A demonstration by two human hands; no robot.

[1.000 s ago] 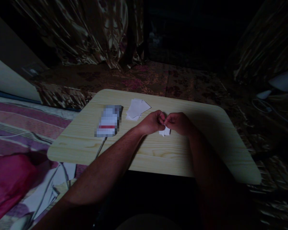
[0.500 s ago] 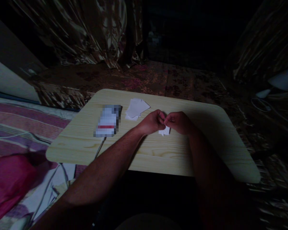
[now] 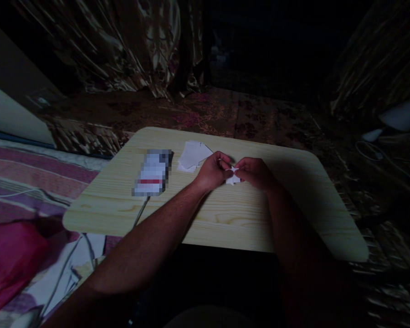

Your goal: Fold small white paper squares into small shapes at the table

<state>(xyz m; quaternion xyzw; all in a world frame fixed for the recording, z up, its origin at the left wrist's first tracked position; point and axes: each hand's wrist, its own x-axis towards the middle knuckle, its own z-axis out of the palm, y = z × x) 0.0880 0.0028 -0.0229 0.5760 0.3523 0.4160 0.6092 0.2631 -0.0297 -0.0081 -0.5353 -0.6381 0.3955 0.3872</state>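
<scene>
My left hand (image 3: 214, 170) and my right hand (image 3: 255, 172) meet over the middle of a small light wooden table (image 3: 225, 218). Both pinch a small folded white paper piece (image 3: 233, 176) held between their fingertips, just above the tabletop. A loose stack of small white paper sheets (image 3: 192, 156) lies just beyond my left hand. Further left on the table lies a blurred-out rectangular object (image 3: 152, 172) with a red stripe.
A thin cable (image 3: 141, 212) runs off the table's near left edge toward striped bedding (image 3: 27, 177) and a pink cloth (image 3: 10, 259). Shiny patterned fabric (image 3: 123, 50) hangs behind, and a dark patterned cover (image 3: 246, 114) lies around the table. The room is dim.
Both hands have lifted slightly and shifted up and away from me, and the folded paper now shows between the fingertips rather than under the hands.
</scene>
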